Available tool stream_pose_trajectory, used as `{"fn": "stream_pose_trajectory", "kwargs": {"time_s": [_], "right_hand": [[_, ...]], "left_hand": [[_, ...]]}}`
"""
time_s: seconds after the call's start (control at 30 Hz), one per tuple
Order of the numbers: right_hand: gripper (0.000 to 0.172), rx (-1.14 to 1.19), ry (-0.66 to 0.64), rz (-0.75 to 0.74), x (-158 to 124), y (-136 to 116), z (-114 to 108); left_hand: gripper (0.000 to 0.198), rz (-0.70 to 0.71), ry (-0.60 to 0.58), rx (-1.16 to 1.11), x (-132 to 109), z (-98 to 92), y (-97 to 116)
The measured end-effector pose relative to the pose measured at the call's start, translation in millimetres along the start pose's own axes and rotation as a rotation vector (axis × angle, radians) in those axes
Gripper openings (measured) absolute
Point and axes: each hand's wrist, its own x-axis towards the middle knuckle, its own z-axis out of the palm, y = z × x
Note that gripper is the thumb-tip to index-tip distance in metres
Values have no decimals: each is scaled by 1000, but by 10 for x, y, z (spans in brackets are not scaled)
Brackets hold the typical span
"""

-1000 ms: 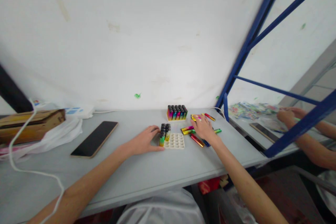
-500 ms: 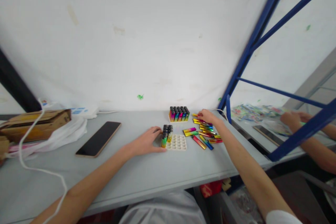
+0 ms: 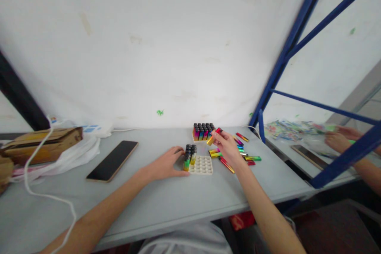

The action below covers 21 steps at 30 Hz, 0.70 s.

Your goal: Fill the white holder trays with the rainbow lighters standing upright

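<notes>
My right hand (image 3: 225, 143) is raised over the table with a shiny red-and-gold tube (image 3: 211, 139) pinched between its fingertips. At the left end of a white tray with round holes (image 3: 204, 165), my left hand (image 3: 166, 164) has its thumb at the front corner and its fingers at the back, gripping the tray. Several black-topped metallic tubes (image 3: 187, 159) stand upright in the tray's left holes. Loose metallic tubes (image 3: 228, 165) in mixed colours lie right of the tray, partly hidden by my right hand. Behind, a full block of black-topped tubes (image 3: 203, 131) stands upright.
A phone (image 3: 113, 160) lies flat on the grey table (image 3: 143, 206) at left. Beyond it are a cardboard box (image 3: 44, 143), a white plastic bag (image 3: 86, 152) and a white cable (image 3: 49, 195). A blue metal frame (image 3: 272, 83) rises at right, near another person's hands (image 3: 339, 141).
My right hand has moved left from the loose pile, lifting a red-and-gold tube. Some loose tubes have shifted. My left hand stays at the tray.
</notes>
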Motion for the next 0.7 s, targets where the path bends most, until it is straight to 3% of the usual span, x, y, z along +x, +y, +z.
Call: {"fn": "stream_pose_trajectory", "kwargs": {"time_s": [0.07, 0.3, 0.53, 0.7], "right_hand": [[54, 29, -10, 38, -58, 60, 67], [58, 87, -233, 169, -166, 72, 189], [71, 70, -161, 308, -172, 16, 408], [64, -48, -90, 358, -224, 31, 493]], "left_hand": [[73, -3, -9, -6, 1, -7, 3], [67, 10, 4, 26, -8, -12, 49], [64, 18, 34, 8, -19, 13, 73], [63, 31, 56, 2, -8, 28, 44]]}}
